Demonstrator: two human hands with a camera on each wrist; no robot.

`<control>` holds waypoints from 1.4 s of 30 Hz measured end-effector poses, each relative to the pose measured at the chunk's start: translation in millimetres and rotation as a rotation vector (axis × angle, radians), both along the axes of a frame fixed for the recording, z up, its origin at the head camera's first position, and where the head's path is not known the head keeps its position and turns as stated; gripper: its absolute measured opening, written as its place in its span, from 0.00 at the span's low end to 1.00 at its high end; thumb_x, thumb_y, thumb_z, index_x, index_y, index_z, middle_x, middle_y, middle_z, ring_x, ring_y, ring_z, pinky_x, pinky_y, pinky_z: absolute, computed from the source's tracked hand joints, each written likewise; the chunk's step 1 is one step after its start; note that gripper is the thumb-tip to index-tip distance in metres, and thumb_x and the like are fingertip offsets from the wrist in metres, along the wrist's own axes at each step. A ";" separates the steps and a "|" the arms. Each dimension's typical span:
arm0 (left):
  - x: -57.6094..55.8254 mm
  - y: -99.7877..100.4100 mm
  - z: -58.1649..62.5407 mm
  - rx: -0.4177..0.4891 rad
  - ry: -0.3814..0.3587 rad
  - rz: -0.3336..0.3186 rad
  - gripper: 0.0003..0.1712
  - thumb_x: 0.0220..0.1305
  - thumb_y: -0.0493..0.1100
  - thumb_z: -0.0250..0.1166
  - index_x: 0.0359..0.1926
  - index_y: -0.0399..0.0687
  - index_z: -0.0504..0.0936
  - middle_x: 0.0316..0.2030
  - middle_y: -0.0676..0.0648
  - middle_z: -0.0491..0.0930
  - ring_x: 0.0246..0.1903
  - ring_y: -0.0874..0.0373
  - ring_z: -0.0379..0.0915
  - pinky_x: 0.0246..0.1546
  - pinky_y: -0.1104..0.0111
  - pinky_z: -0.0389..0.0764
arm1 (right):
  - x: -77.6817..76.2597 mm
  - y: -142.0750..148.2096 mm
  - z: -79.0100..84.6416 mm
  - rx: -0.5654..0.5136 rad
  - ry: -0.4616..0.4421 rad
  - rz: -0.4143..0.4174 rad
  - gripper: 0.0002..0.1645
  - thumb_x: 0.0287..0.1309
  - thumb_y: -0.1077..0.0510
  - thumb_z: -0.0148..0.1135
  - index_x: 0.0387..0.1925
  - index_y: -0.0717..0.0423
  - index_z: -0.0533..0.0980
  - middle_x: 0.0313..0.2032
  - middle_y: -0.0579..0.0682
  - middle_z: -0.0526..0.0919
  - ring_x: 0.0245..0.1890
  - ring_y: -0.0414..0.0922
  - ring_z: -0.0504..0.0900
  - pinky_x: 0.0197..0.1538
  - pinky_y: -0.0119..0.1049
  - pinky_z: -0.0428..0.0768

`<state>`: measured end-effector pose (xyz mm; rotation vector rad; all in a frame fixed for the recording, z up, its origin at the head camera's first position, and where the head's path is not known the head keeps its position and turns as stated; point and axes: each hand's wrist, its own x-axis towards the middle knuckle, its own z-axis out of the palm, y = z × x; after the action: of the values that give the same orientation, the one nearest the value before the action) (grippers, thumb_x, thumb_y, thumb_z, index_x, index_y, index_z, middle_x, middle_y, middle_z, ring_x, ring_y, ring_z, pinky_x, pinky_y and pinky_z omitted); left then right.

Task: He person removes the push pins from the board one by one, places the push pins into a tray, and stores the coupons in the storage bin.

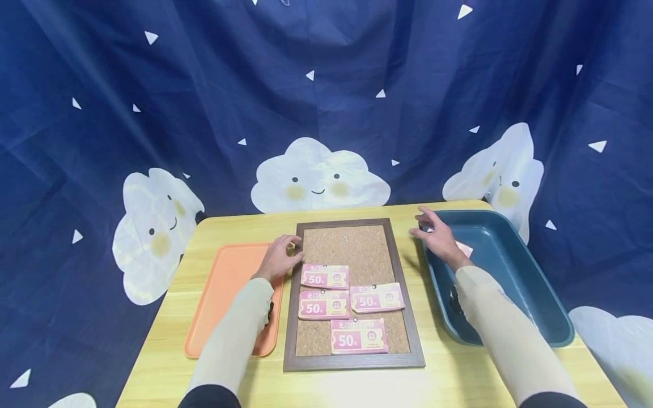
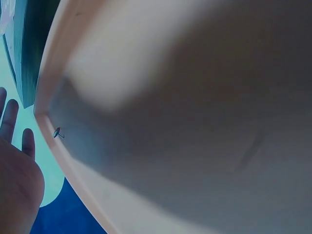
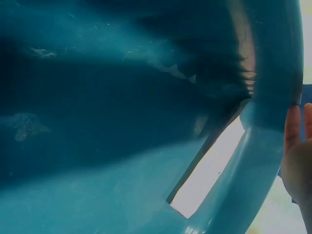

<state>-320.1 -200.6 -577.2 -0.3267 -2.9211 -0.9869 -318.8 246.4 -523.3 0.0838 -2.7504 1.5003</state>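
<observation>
A brown-framed cork board (image 1: 346,249) lies on the table with several pink-and-yellow coupons (image 1: 359,336) pinned to its lower part. Beside its upper left frame is my left hand (image 1: 278,258), fingers loosely bent, with nothing seen in them. Over the left rim of a dark teal bin (image 1: 502,272) my right hand (image 1: 439,237) reaches out, thumb and fingers apart, holding nothing visible. Inside the bin lies a coupon (image 1: 464,249), showing its pale side (image 3: 209,170) in the right wrist view. Near the cork's top is a small shiny thing (image 1: 346,238), too small to identify.
An orange tray (image 1: 232,277) lies left of the board, under my left forearm. In the left wrist view a thumbtack (image 2: 57,132) sits by the tray's edge. Behind the wooden table (image 1: 240,226) hangs a blue curtain (image 1: 326,113) with cloud prints.
</observation>
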 end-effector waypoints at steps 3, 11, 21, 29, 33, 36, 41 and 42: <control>2.2 1.5 -0.9 0.006 0.003 -0.005 0.26 0.57 0.54 0.67 0.57 0.53 0.76 0.51 0.51 0.77 0.52 0.53 0.72 0.58 0.55 0.70 | -0.9 -1.3 -0.2 0.000 0.021 0.011 0.45 0.60 0.46 0.63 0.74 0.42 0.54 0.67 0.57 0.69 0.67 0.58 0.66 0.66 0.55 0.66; 4.3 7.6 -1.8 0.011 0.027 -0.024 0.28 0.57 0.52 0.68 0.58 0.51 0.76 0.51 0.50 0.77 0.54 0.52 0.71 0.59 0.52 0.69 | -0.2 -7.7 2.2 -0.017 0.038 0.027 0.44 0.58 0.51 0.65 0.73 0.43 0.56 0.66 0.58 0.71 0.67 0.58 0.67 0.65 0.53 0.68; 5.1 15.2 -0.9 -0.006 0.032 -0.081 0.31 0.53 0.55 0.66 0.58 0.51 0.76 0.50 0.50 0.78 0.54 0.53 0.70 0.60 0.53 0.67 | -0.1 -24.0 2.9 -0.020 0.033 0.093 0.46 0.57 0.53 0.67 0.73 0.43 0.55 0.66 0.57 0.70 0.65 0.57 0.68 0.63 0.54 0.69; 5.7 17.9 -2.5 -0.023 0.038 -0.108 0.29 0.53 0.56 0.67 0.55 0.52 0.78 0.51 0.51 0.79 0.54 0.54 0.70 0.62 0.53 0.64 | -2.2 -28.0 5.6 0.014 0.014 0.106 0.45 0.57 0.55 0.66 0.73 0.44 0.56 0.66 0.59 0.70 0.64 0.57 0.69 0.63 0.54 0.70; 6.9 20.1 -3.3 -0.027 0.035 -0.121 0.26 0.53 0.54 0.69 0.54 0.53 0.79 0.49 0.52 0.80 0.53 0.55 0.71 0.61 0.53 0.64 | -3.7 -31.7 8.0 0.037 0.028 0.118 0.44 0.57 0.55 0.65 0.72 0.46 0.56 0.64 0.59 0.72 0.63 0.57 0.71 0.64 0.57 0.67; 8.3 22.4 -4.7 -0.023 0.027 -0.133 0.26 0.53 0.54 0.70 0.53 0.54 0.79 0.49 0.53 0.80 0.52 0.56 0.71 0.60 0.53 0.64 | -4.1 -36.2 8.9 0.043 0.025 0.127 0.45 0.56 0.53 0.65 0.72 0.46 0.57 0.64 0.59 0.73 0.62 0.57 0.71 0.64 0.58 0.67; 11.4 27.3 -2.9 -0.009 0.013 -0.151 0.28 0.52 0.55 0.71 0.53 0.54 0.79 0.48 0.53 0.80 0.51 0.55 0.71 0.60 0.52 0.64 | -3.8 -44.7 10.3 0.054 -0.016 0.147 0.45 0.57 0.48 0.65 0.73 0.42 0.55 0.64 0.58 0.71 0.64 0.56 0.70 0.63 0.57 0.68; 11.8 28.2 -2.1 -0.014 0.007 -0.149 0.27 0.52 0.56 0.70 0.53 0.55 0.79 0.48 0.53 0.80 0.50 0.55 0.71 0.59 0.53 0.64 | -3.8 -46.5 10.5 0.056 -0.024 0.152 0.46 0.58 0.48 0.65 0.73 0.42 0.55 0.65 0.59 0.71 0.64 0.56 0.69 0.63 0.57 0.68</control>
<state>-308.3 -172.4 -579.4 -0.5545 -2.9345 -0.9797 -322.6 199.9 -512.8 0.2842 -2.8636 1.4650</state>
